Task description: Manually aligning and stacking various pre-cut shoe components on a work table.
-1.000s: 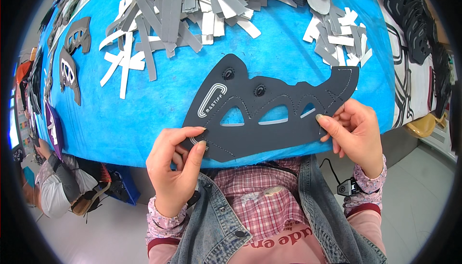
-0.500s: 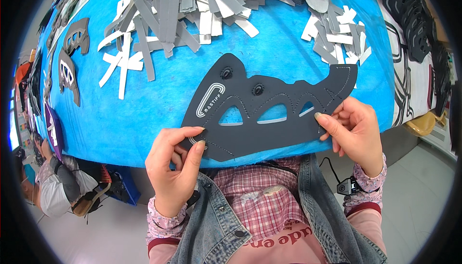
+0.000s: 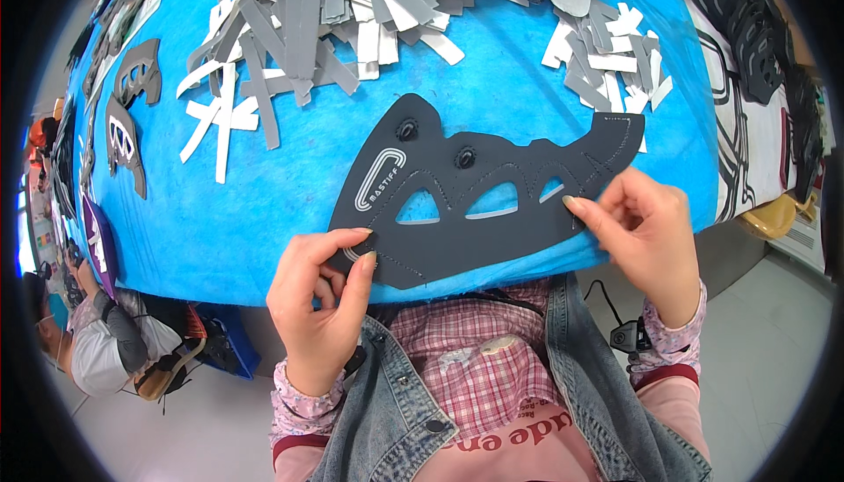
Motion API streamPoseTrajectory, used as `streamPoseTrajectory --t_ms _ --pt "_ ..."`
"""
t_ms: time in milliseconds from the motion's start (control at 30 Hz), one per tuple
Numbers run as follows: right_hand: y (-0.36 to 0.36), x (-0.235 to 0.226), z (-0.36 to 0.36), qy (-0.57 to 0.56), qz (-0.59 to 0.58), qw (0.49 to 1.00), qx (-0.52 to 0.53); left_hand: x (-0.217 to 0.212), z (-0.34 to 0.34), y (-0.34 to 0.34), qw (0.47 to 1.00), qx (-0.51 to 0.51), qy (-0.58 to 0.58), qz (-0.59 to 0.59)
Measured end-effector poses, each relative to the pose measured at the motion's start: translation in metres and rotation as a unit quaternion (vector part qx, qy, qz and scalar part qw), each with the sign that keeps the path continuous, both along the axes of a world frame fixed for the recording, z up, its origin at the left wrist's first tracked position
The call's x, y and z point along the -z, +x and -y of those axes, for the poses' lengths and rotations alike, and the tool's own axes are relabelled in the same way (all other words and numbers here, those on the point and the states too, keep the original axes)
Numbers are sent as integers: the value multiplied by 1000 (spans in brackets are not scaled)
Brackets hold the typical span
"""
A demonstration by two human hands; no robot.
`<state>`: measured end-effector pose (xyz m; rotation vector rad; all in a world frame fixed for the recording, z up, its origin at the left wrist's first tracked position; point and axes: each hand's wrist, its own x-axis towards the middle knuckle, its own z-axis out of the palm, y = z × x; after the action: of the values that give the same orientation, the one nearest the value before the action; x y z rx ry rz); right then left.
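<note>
A large flat black cut-out panel [image 3: 466, 196] with three openings, stitching lines and two snap studs lies on the blue table cover [image 3: 492, 86] at its near edge. My left hand [image 3: 321, 297] pinches the panel's lower left corner between thumb and forefinger. My right hand [image 3: 642, 227] grips the panel's right end near the curved tip, thumb on top.
Piles of grey and white strips [image 3: 334, 16] lie at the back, more white pieces [image 3: 607, 60] at back right. Dark cut-out panels [image 3: 127, 122] lie along the left edge, black parts [image 3: 747, 16] at the right. A seated person [image 3: 97, 350] is lower left.
The panel has shifted slightly up and away on the table; both hands keep their hold on its ends.
</note>
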<state>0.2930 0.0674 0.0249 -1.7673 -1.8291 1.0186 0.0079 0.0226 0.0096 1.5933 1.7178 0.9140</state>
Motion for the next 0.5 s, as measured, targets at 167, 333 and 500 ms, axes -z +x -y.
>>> streamPoseTrajectory --t_ms 167,333,500 --pt "-14 -2 15 206 135 968 -48 2 2 1 1000 -3 4 -6" --pt "-42 13 18 292 9 916 -273 -1 1 1 1000 10 -1 -8" --pt "-56 18 13 229 49 913 -333 0 -1 1 1000 8 -7 -4"
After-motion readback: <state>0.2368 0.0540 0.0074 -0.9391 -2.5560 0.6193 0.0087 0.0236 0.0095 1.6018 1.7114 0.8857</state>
